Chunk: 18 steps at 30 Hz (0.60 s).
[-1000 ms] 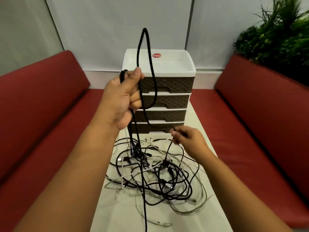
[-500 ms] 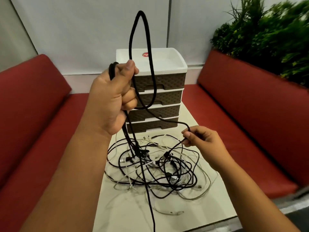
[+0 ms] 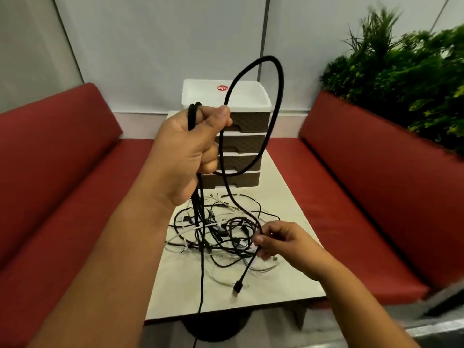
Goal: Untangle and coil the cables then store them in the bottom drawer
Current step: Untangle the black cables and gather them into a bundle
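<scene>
Black braided cable [image 3: 275,114] loops high from left hand [image 3: 185,151] grip; right hand [image 3: 283,243] pinches its plug end.

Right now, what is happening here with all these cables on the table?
A person is sorting out a pile of tangled cables on a small white table. The left hand grips gathered loops of a thick black cable, raised in front of a small drawer unit. The right hand pinches the same cable near its plug end, which hangs just above the table. The other black and white cables lie tangled, and all the drawers look closed.
</scene>
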Tool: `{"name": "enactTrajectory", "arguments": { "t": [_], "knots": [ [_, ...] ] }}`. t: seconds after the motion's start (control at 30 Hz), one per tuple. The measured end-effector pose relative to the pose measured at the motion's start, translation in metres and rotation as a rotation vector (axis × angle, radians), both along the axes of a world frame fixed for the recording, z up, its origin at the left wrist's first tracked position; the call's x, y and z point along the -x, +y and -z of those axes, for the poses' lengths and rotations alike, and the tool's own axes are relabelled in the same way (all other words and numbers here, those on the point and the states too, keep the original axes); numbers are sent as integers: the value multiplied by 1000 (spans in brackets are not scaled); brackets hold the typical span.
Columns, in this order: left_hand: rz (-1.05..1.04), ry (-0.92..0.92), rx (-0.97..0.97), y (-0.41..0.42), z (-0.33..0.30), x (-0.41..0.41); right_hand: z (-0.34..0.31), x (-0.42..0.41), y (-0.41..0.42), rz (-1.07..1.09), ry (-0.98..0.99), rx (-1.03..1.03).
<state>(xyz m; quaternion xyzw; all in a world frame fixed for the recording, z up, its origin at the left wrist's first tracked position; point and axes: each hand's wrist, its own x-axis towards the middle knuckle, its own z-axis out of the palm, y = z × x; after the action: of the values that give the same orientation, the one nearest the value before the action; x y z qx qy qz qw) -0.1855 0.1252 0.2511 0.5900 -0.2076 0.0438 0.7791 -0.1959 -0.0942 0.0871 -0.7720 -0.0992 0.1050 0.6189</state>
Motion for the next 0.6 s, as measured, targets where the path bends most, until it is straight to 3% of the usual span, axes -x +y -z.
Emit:
{"name": "enactTrajectory", "arguments": {
  "t": [0.17, 0.37, 0.43, 0.53, 0.6],
  "knots": [
    [-5, -30, -11, -27, -10, 57, 11, 54, -18, -221, 82, 63],
    [-40, 37, 69, -33, -14, 99, 30, 98, -37, -313, 170, 222],
    [-48, 58, 62, -30, -11, 108, 35, 103, -40, -381, 186, 446],
    [-49, 106, 46, -27, 4, 123, 36, 112, -52, -463, 148, 942],
    [-46, 149, 34, -27, 19, 131, 35, 116, -61, -463, 204, 989]
  ]
}}
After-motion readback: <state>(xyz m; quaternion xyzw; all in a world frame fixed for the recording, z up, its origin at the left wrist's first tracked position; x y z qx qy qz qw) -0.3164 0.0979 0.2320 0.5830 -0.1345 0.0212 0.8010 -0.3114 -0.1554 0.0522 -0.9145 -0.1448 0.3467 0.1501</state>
